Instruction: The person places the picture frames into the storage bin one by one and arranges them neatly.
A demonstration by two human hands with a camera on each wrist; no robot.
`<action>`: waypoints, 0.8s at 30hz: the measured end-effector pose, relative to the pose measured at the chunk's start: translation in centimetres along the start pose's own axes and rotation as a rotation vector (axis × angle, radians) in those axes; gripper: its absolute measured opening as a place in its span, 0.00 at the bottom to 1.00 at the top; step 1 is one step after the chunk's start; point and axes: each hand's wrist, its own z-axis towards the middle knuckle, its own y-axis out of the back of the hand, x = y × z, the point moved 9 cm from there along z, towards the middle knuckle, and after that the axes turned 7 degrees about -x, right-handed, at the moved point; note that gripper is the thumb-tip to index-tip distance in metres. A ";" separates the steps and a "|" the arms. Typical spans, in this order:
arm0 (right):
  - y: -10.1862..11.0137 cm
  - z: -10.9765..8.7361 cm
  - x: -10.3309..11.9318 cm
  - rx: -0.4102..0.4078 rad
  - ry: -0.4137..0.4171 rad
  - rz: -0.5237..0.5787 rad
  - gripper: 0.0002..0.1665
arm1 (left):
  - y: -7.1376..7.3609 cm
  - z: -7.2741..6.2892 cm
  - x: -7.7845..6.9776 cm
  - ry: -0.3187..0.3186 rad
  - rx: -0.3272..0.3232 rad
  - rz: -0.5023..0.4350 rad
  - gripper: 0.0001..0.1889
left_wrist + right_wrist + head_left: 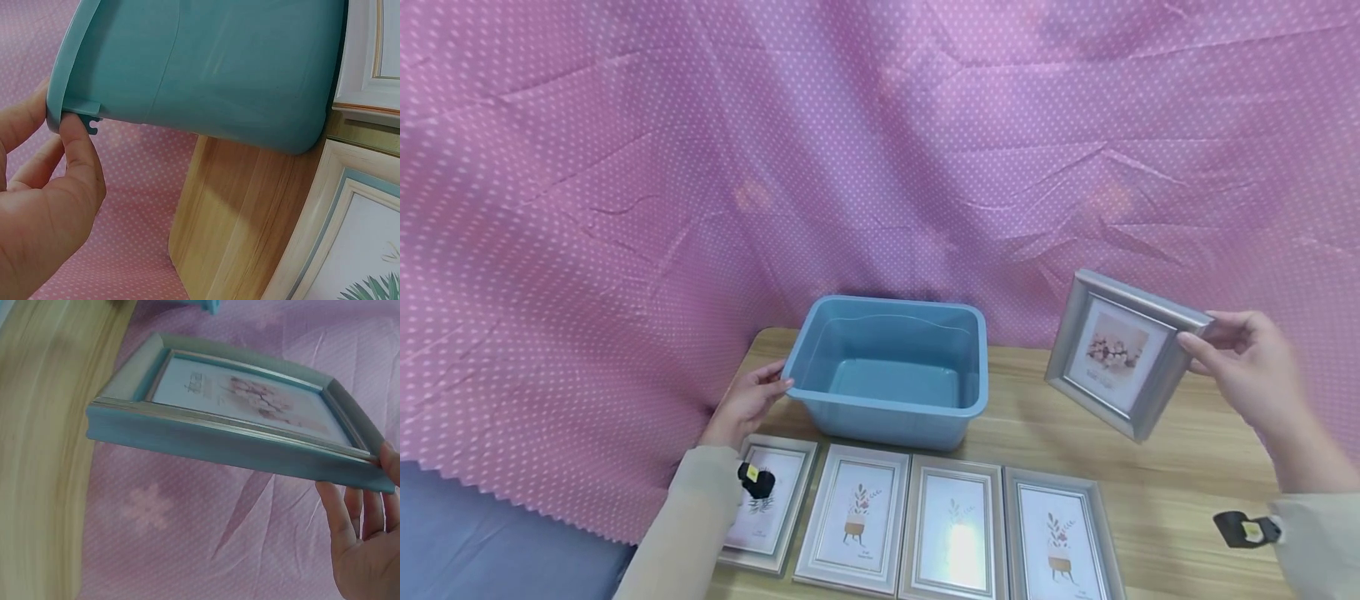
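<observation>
A blue plastic tub (887,408) stands on the wooden table, nothing inside it. My left hand (751,402) pinches its left rim; in the left wrist view the thumb and fingers (81,150) close over the rim's edge. On the right, my right hand (1255,367) holds a silver picture frame (1157,392) by its right side, raised above the table and tilted. Its picture shows pink flowers. In the right wrist view the thumb lies on the front and the fingers (337,512) are under the edge.
Several picture frames lie in a row along the near side: one (775,500) partly under my left forearm, a white one (857,517), a beige one (955,525) with glare, and a grey one (1060,533). A pink dotted cloth (880,167) hangs behind the table (1195,467).
</observation>
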 end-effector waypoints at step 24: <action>-6.0 -0.3 8.8 -0.337 0.062 0.196 0.23 | 0.0 -0.2 0.0 -0.004 -0.009 -0.003 0.29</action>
